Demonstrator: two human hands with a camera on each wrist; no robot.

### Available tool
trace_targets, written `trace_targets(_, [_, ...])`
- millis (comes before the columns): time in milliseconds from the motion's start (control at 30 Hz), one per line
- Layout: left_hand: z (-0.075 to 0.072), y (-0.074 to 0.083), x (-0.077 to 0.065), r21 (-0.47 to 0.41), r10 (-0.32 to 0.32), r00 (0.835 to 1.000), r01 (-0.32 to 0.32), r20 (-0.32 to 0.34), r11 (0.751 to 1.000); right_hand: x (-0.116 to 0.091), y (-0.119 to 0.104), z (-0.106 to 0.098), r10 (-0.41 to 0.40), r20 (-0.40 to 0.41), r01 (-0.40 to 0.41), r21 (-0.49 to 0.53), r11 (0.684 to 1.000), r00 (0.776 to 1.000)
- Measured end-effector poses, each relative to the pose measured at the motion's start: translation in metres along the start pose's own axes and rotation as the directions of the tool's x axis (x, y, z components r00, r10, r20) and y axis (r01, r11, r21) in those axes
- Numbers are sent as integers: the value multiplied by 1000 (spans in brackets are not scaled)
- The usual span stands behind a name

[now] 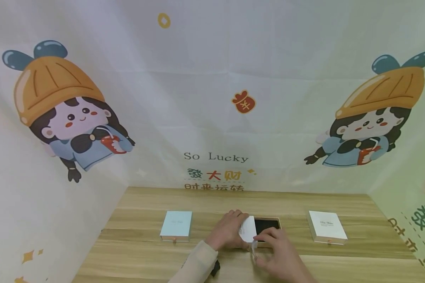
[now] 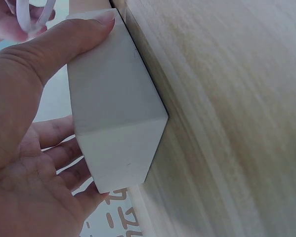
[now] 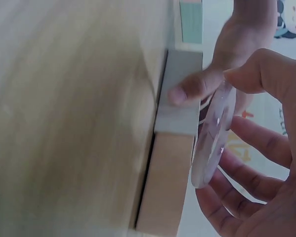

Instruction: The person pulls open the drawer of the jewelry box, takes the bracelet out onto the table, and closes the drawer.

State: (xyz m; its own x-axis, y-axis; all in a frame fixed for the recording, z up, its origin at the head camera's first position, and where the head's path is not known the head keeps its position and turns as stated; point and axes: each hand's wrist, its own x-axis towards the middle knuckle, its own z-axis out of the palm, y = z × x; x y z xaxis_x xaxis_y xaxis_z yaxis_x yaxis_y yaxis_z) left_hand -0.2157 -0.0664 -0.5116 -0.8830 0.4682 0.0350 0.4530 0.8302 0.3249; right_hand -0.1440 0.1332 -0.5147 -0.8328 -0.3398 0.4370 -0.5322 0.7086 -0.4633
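A white drawer-style gift box (image 1: 248, 228) lies on the table with its drawer (image 1: 267, 223) slid out to the right, black lining showing. My left hand (image 1: 228, 230) grips the white sleeve of that box, thumb along the near side and fingers on the far side. A pale, translucent bangle (image 3: 214, 138) is pinched between the thumb and fingers of my right hand (image 1: 278, 251). It stands on edge close to the near side of the box, in front of the drawer. In the left wrist view the bangle (image 2: 23, 19) shows as a ring beyond my thumb.
A light blue box (image 1: 176, 225) sits to the left on the wooden table (image 1: 145, 255), and another white box (image 1: 327, 225) to the right. Beside my left sleeve lies a small black thing (image 1: 216, 268), partly covered. Printed cloth (image 1: 212, 59) hangs behind and at both sides.
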Motion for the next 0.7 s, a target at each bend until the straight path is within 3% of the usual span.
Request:
trace_targets(200, [1, -1, 0, 4, 1, 1000, -1, -3, 1000, -11, -7, 6, -94, 91, 85, 100, 991, 991])
trace_targets(300, [1, -1, 1, 12, 1, 1000, -1, 0, 1000, -14, -7, 14, -197, 93, 185, 122, 975, 976])
trace_targets(433, [1, -1, 1, 13, -1, 1000, 1, 0, 1000, -16, 2, 33, -383, 28, 376, 141, 916, 923])
trace_targets(500, [2, -2, 1, 18, -2, 1000, 2, 3, 1000, -16, 6, 40, -440, 17, 433, 151, 889, 898])
trace_targets(600, [2, -2, 1, 14, -2, 1000, 2, 5, 1000, -17, 11, 49, -477, 58, 457, 210, 865, 877])
trace_targets(700, [2, -3, 1, 9, -3, 1000, 3, 4, 1000, -19, 5, 48, -460, 142, 424, 223, 878, 877])
